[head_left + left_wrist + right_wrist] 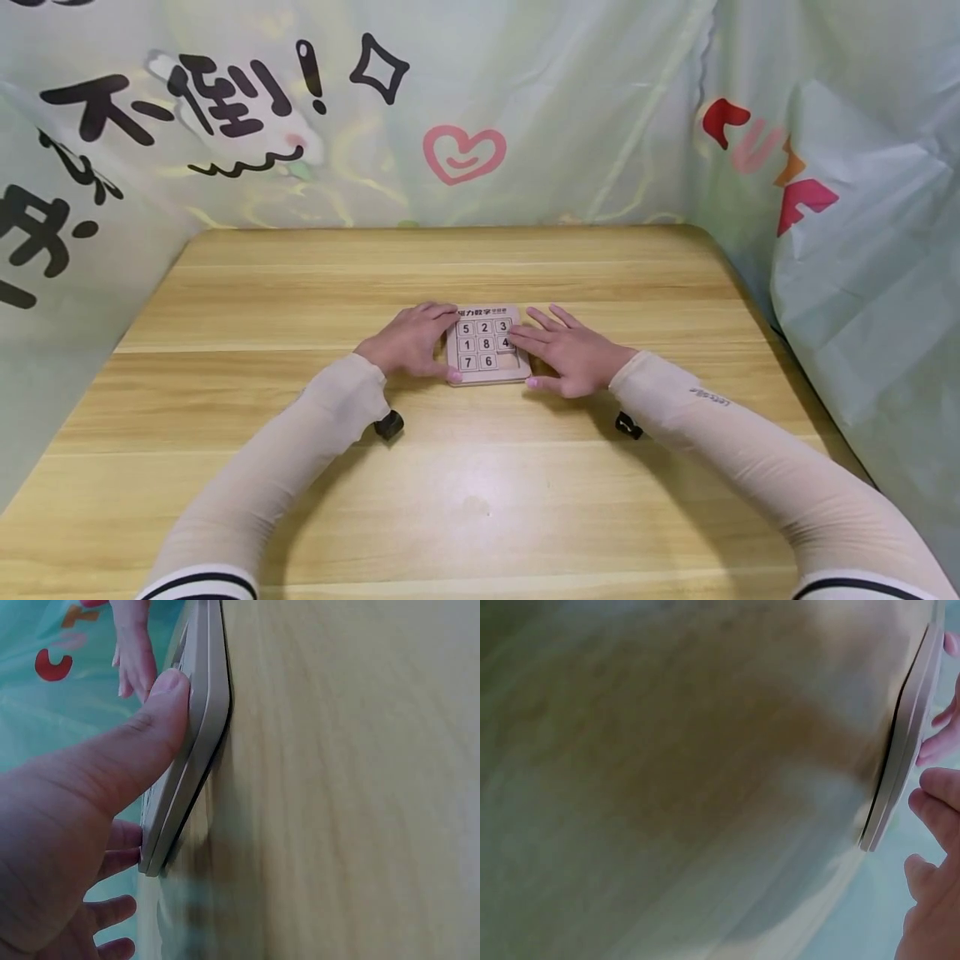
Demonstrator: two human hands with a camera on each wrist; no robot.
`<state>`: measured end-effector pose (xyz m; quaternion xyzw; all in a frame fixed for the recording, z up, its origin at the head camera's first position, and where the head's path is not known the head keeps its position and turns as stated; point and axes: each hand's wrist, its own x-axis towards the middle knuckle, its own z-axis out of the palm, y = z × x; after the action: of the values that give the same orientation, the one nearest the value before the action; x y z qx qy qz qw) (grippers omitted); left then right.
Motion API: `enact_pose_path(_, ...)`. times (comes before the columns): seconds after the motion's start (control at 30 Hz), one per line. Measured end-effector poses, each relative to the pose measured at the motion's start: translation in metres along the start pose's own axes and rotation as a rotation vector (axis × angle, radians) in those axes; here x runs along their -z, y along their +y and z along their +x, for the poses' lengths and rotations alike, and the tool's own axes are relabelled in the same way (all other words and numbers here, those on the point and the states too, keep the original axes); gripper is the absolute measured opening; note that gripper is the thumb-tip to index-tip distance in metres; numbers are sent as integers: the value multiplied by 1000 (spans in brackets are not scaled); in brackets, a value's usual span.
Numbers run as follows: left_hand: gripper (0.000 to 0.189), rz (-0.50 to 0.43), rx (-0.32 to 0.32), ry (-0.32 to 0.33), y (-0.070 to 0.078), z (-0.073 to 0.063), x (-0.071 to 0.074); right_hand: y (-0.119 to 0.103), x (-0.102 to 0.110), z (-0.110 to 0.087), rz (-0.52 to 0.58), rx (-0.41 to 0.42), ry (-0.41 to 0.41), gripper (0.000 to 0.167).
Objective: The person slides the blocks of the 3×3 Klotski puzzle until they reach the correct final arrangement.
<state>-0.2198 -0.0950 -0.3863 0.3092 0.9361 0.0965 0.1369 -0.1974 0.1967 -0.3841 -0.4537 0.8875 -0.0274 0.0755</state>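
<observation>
A sliding number puzzle [489, 380] lies flat on the table, its numbered tiles reading 5 2 3, then 1 8 4, then 7 6 with a bare slot at the lower right. My left hand [411, 340] holds the frame along its left side, thumb at the near corner and fingers at the far one. In the left wrist view the thumb [154, 724] presses on the puzzle's edge [196, 742]. My right hand [573, 354] reaches over the right side with fingers extended, fingertips at the 4 tile [505, 342]. Its thumb lies beside the near right corner.
The wooden table [480, 483] extends around the puzzle on all sides. A printed cloth [570, 117] hangs along the back and both sides of it. Black wrist mounts [388, 426] sit under the pale sleeves [277, 467].
</observation>
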Motion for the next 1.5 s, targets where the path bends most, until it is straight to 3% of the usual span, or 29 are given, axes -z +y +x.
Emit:
enact_pose_path(0.5,102,32,36,-50,8,1,4,-6,-7,3,-49,11,-9,73)
enact_pose_path(1.5,104,30,77,-72,12,2,9,-8,-6,2,-48,46,35,70)
